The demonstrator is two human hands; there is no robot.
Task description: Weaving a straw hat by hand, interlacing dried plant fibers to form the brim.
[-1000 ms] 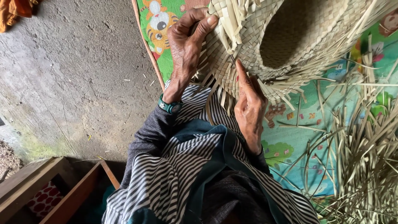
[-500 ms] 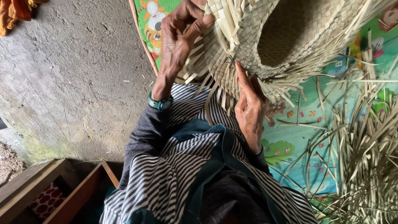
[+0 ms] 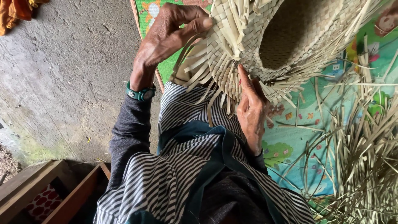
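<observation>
A half-woven basket [image 3: 298, 37] of pale palm-leaf strips rests against my lap, its dark opening turned toward me and loose strip ends sticking out all around the rim. My left hand [image 3: 170, 35], with a green watch on the wrist, is closed on loose strips at the basket's left edge. My right hand [image 3: 251, 110] lies against the lower wall of the basket, its fingers pressing on the weave and pinching a strip. Striped and teal clothing fills the bottom of the view.
A colourful cartoon-printed mat [image 3: 298, 137] lies under the basket. A heap of loose dry leaf strips [image 3: 365, 157] covers its right side. Bare concrete floor [image 3: 62, 74] is on the left, a wooden frame [image 3: 54, 191] at the bottom left, an orange cloth [image 3: 16, 10] at the top left.
My left hand has shifted up along the basket's left edge and curled tighter on the strips. My right hand has stayed on the lower wall.
</observation>
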